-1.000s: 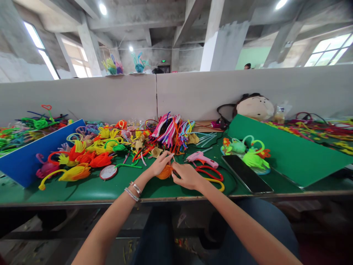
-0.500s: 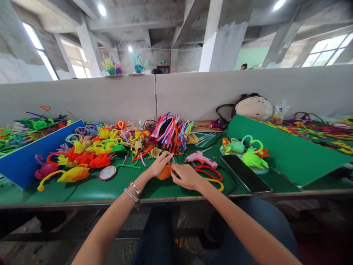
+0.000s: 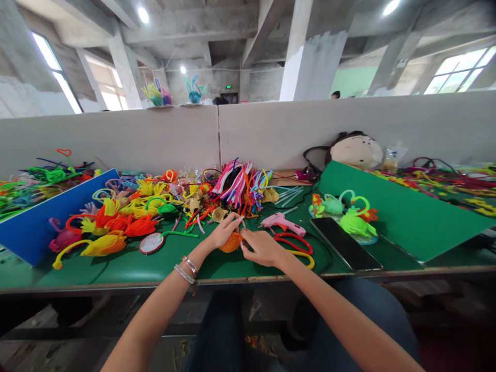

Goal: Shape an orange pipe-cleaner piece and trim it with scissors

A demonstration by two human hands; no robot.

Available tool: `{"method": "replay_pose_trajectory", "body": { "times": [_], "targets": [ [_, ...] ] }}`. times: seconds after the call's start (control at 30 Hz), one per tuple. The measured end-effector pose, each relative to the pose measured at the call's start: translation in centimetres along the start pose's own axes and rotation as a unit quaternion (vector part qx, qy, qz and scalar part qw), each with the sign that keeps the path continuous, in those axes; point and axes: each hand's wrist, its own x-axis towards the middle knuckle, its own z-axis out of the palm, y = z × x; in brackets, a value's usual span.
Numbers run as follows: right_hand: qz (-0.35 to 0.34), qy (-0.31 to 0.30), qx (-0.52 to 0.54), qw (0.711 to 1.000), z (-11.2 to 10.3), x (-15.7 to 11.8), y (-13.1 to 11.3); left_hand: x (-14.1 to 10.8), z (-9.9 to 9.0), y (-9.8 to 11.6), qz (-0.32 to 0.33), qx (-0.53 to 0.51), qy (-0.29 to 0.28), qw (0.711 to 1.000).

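On a table with a green top point(image 3: 127, 274), my two bare hands meet near the front edge around a rounded, bright-orange fuzzy piece point(image 3: 231, 243). My left hand point(image 3: 228, 231), with silvery bracelets at the wrist, grips its upper part with bent fingers. My right hand point(image 3: 261, 247) pinches its right side between thumb and fingers. A thin pale strip point(image 3: 243, 223) shows at my fingertips; I cannot tell which hand grips it.

To the left lies a flat round dish with a red rim point(image 3: 151, 243), its inside whitish; I cannot tell whether that is contents or its surface. Behind my hands sits a small tan cup-shaped piece point(image 3: 219, 214), its hollow side showing, in front of a bundle of pink, white and blue fuzzy stems point(image 3: 237, 185).

Just to the right are a pink glue gun point(image 3: 284, 223) and scissors with red and yellow handles point(image 3: 296, 243), then a black phone point(image 3: 344, 244). Beyond the phone, a clear round plate point(image 3: 368, 239) bears lime-green and mint fuzzy swans point(image 3: 357, 222). Farther back, a clear plastic container point(image 3: 390, 161) has something tan in it, too blurred to name. Red, orange and yellow fuzzy birds point(image 3: 116, 222) crowd beside an upright blue board point(image 3: 58, 217).
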Motion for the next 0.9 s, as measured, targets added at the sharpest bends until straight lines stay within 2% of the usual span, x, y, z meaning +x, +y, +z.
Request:
{"method": "replay_pose_trajectory", "body": {
  "times": [0.37,0.9],
  "targets": [
    [-0.019,0.013,-0.002,1.0,0.07,0.01,0.07,-0.01,0.01,0.1,0.001,-0.006,-0.007,1.0],
    [0.014,0.019,-0.026,0.999,0.21,0.15,-0.15,0.0,0.04,0.02,0.009,0.012,0.0,1.0]
  ]
}}
